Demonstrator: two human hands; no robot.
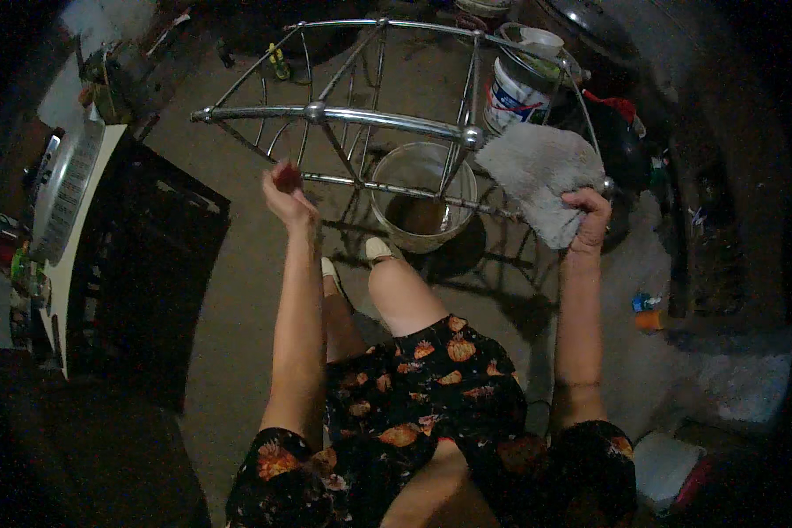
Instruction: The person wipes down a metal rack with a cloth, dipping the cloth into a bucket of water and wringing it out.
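Note:
A shiny metal tube rack (387,119) with ball-shaped joints spans the view in front of me. My left hand (290,201) is closed at the near left corner of its lower rail. Something dark red shows at those fingers, too blurred to make out. In my right hand (588,218) a grey cloth (537,172) is gripped by its lower right part. The cloth spreads over the rack's right end and hides some of the tubes there. Behind the near lower rail, on the floor, stands a pale bucket (396,167) with brownish liquid in it.
A white paint bucket (509,97) with things on top stands beyond the rack's right side. A yellow-green object (279,62) lies on the floor at the far left. Close on my left is a dark slatted panel (150,229). An orange item (649,319) lies to the right.

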